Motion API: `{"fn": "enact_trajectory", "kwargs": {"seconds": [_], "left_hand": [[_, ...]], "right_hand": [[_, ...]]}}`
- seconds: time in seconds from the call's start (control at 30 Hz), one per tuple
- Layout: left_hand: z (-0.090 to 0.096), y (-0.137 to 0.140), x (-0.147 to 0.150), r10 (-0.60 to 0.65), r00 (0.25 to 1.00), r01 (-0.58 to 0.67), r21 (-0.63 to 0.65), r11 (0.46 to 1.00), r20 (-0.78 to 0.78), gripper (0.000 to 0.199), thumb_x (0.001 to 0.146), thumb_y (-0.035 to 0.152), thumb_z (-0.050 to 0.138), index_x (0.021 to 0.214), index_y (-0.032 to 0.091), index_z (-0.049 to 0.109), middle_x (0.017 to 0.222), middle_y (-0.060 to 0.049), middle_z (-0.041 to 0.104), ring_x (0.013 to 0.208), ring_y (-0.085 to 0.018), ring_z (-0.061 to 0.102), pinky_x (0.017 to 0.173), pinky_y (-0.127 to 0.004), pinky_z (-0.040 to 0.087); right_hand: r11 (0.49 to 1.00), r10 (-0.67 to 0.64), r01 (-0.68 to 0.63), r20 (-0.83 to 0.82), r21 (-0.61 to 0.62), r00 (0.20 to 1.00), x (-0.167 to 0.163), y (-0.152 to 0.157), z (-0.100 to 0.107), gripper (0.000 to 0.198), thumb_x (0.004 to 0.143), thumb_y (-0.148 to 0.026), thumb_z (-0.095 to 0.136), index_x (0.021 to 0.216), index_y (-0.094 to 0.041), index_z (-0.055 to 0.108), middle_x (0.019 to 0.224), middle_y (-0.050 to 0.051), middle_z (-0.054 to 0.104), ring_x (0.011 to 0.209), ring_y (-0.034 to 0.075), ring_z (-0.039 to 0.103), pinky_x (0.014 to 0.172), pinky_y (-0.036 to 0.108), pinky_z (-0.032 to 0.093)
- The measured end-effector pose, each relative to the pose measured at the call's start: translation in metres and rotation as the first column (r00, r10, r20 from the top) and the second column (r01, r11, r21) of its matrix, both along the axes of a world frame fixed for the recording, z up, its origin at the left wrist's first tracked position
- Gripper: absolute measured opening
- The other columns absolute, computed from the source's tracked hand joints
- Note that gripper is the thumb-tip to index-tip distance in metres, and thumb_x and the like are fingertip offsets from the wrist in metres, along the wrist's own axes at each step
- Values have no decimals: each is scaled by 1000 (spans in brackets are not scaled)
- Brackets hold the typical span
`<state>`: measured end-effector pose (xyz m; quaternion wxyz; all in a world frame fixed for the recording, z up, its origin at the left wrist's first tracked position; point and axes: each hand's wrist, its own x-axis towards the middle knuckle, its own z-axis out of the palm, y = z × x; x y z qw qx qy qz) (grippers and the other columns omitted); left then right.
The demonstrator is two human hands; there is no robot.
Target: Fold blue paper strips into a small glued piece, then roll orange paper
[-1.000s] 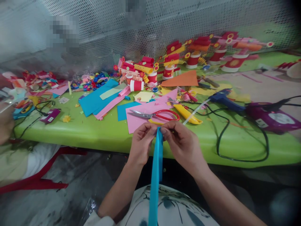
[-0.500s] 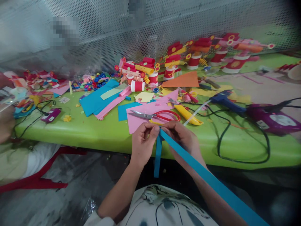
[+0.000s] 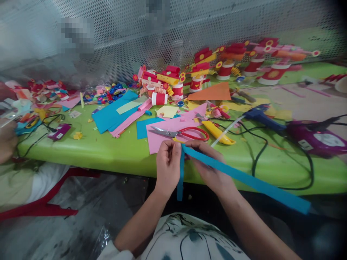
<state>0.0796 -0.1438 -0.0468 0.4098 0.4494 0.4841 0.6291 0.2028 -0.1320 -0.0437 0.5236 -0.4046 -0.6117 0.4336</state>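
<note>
Between my two hands, over the table's front edge, is a blue paper strip (image 3: 244, 172). One long end slants out to the right across my right forearm, and a shorter end hangs down between the hands. My left hand (image 3: 168, 164) pinches the strip where the two ends meet. My right hand (image 3: 210, 166) grips it at the same spot, its fingertips partly hidden behind the paper. Just beyond my fingers, red-handled scissors (image 3: 180, 133) lie on a pink paper sheet (image 3: 157, 143). A yellow utility knife (image 3: 218, 133) rests to their right.
A blue glue gun (image 3: 264, 118) and a purple box (image 3: 316, 139) with a looping black cable sit at right. Several red paper-cup models (image 3: 196, 83) stand along the back. Blue sheets (image 3: 114, 112) lie left of centre. Another person's hand (image 3: 7, 142) is at far left.
The strip's long end has swung upward and its tip now shows at the right. My left hand has turned slightly and shifted right; both hands still hold the strip.
</note>
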Motion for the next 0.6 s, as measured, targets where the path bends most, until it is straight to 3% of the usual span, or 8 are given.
{"fn": "enact_trajectory", "kwargs": {"seconds": [0.13, 0.37, 0.43, 0.53, 0.6], "left_hand": [[-1, -1, 2, 48, 998, -48, 20, 999, -26, 32, 96, 50, 59, 88, 19, 59, 80, 0, 57, 75, -14, 53, 71, -25, 44], [-2, -9, 5, 26, 1000, -27, 41, 999, 9, 25, 99, 42, 57, 89, 19, 61, 84, -1, 60, 81, -14, 57, 77, -24, 47], [-4, -11, 2, -38, 999, 35, 107, 994, 29, 16, 98, 35, 61, 102, 20, 64, 96, -3, 64, 91, -15, 61, 85, -26, 49], [-9, -11, -2, -122, 992, 116, 197, 973, 16, 32, 92, 26, 69, 124, 23, 62, 115, -7, 66, 106, -19, 64, 96, -33, 52], [-11, -11, -5, -115, 993, 119, 213, 970, -30, 35, 92, 23, 68, 127, 24, 64, 117, -9, 67, 107, -21, 65, 96, -36, 53]], "right_hand": [[992, 92, -101, -116, -73, 989, 0, -5, 1, 29, 84, -31, 77, 112, -26, 71, 107, 5, 74, 92, 21, 70, 75, 33, 59], [988, -123, 115, -73, -105, 990, -3, 1, 4, 13, 85, -36, 79, 86, -24, 75, 78, 0, 73, 72, 16, 64, 66, 27, 53], [985, -129, 113, -112, -134, 985, -2, 2, 4, 14, 84, -37, 79, 85, -23, 75, 78, 0, 73, 73, 15, 64, 68, 27, 53], [982, -96, 56, -218, -183, 971, -1, 4, 1, 15, 83, -37, 81, 87, -24, 75, 82, 0, 74, 78, 17, 68, 73, 28, 54], [980, -81, 30, -256, -197, 963, -1, 4, -2, 15, 82, -37, 82, 88, -24, 75, 82, 0, 74, 77, 17, 68, 71, 29, 55]]}}
